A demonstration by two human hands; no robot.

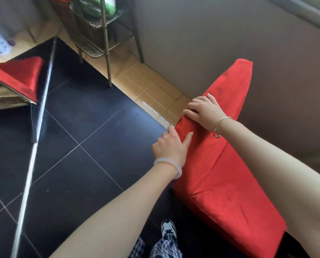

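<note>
Left hand [171, 146] w/ straight fingers flanks red cushion [220, 174] edge, right hand [203, 110] pressing flat on top.

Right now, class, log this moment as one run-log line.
left hand touches red cushion side | right hand rests flat on its top

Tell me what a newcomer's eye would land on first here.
The bright red cushion fills the lower right, running along the grey wall, with both hands on its far part. The right hand lies flat on top, and the left hand touches its left edge, thumb on the fabric. A second red cloth lies at the far left, across the dark tiled floor.
</note>
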